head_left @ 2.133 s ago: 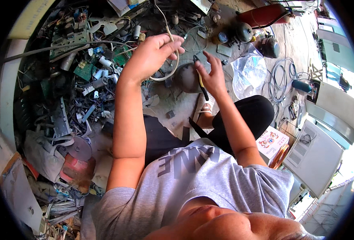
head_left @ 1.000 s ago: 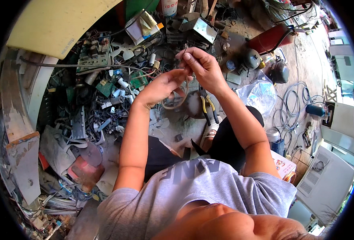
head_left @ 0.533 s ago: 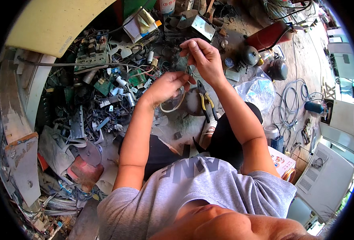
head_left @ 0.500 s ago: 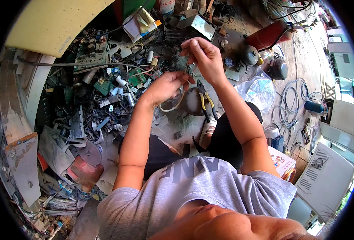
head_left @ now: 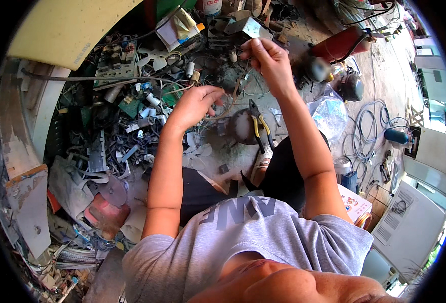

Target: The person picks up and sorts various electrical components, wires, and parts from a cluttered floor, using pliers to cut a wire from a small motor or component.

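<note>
My right hand [head_left: 269,59] is raised ahead of me, thumb and fingers pinched on the end of a thin brownish wire [head_left: 237,93]. From there the wire hangs and curves down toward my left hand [head_left: 197,105]. The left fingers stretch forward and apart beside it, and I see nothing gripped in them. Pliers with yellow-and-black handles [head_left: 259,129] rest with their jaws on a round grey block [head_left: 240,126] by my foot. The wire's lower end is partly hidden near my left hand.
A heap of circuit boards, capacitors and scrap parts [head_left: 137,116] spreads to the left. To the right are a red cylinder [head_left: 340,45], a dark round metal part [head_left: 350,87], a clear plastic bag [head_left: 328,117] and coiled grey cable [head_left: 363,132]. A yellowish panel [head_left: 71,30] borders the upper left.
My hands have moved apart: the right up and to the right, the left a little to the left with its fingers loosened. The wire's loop has opened out into a longer curve.
</note>
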Tool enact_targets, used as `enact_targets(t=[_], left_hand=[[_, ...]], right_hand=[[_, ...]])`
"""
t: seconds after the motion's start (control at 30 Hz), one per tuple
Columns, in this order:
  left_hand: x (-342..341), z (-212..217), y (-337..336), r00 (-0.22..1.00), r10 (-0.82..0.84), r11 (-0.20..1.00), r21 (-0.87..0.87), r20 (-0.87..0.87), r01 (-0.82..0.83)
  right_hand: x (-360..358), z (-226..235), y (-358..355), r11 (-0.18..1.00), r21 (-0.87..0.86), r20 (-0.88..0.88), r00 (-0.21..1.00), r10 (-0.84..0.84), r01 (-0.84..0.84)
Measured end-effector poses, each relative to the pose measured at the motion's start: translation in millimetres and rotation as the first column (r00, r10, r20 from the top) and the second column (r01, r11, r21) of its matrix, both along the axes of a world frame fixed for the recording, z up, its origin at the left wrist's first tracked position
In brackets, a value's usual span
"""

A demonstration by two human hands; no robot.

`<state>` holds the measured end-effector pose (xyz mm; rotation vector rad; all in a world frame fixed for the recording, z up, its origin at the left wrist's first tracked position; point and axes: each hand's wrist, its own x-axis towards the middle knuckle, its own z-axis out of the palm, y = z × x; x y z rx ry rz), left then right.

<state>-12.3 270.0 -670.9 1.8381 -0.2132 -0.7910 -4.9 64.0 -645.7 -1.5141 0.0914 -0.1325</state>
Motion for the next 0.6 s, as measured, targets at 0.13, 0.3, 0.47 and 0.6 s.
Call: enact_targets(t=[0.13,0.3,0.47,0.6], left_hand=[[4,-21,2,0.972,0.022,0.998,0.053,0.232,-0.036],[16,-27,5,0.9,0.433,0.863,-0.307,0.04,-0.402],[35,-33,36,0.615,0.442,0.206,-0.593,-0.653,-0.778],[37,-34,42,0.726,0.212,0.198,-0.699,-0.654,-0.687]], right_hand=[[0,-5,6,0.995,0.088,-0.02,0.999,-0.04,0.041],[14,-13,-19,0.846,0.457,-0.123,0.962,-0.245,0.274],[27,-21,-70,0.617,0.64,-0.166,0.866,-0.471,0.458],[29,-23,-76,0.579,0.67,-0.146,0.847,-0.511,0.465]])
